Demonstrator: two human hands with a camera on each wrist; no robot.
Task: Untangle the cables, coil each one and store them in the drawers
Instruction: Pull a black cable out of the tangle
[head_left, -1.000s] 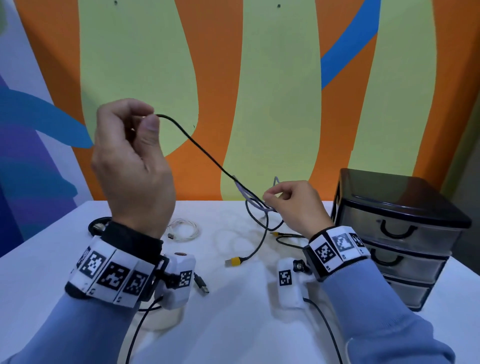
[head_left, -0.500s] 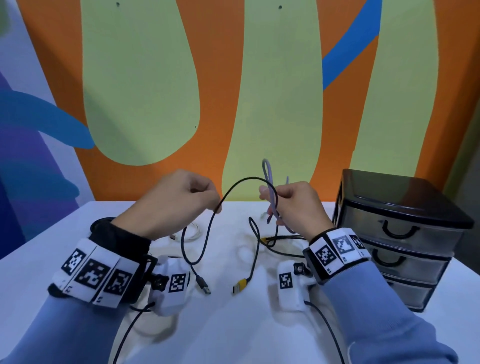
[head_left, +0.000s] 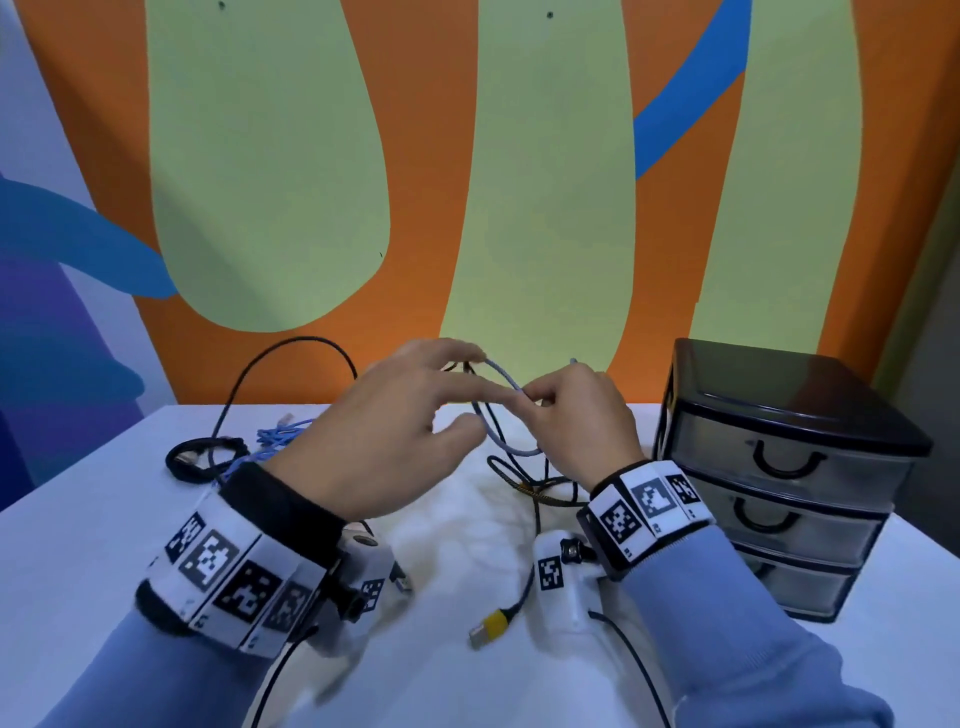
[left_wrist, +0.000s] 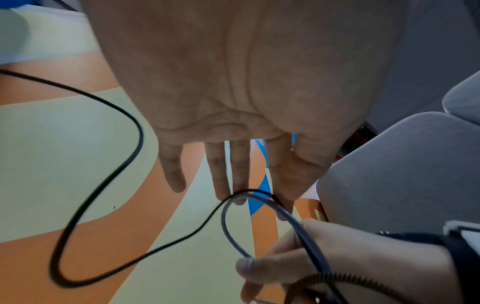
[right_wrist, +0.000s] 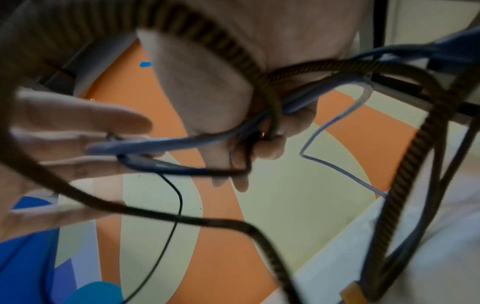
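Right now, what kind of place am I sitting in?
Probably a staged recording or demo workspace, not a home: a white table against a bright painted mural wall, with a small black drawer unit and loose cables.

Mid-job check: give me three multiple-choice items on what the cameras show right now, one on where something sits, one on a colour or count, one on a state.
1. Where is the drawer unit?
A. right side of the table
B. left side of the table
C. on the floor

2. What colour is the collar behind the plug lying near the table's front edge?
A. red
B. yellow
C. green

3. How are the drawers?
A. all three shut
B. top one pulled out
C. bottom one removed

Key: 1 A, it stands on the white table to the right of the right hand. 2 B, the head view shows a yellow collar. 3 A, all three fronts sit flush.
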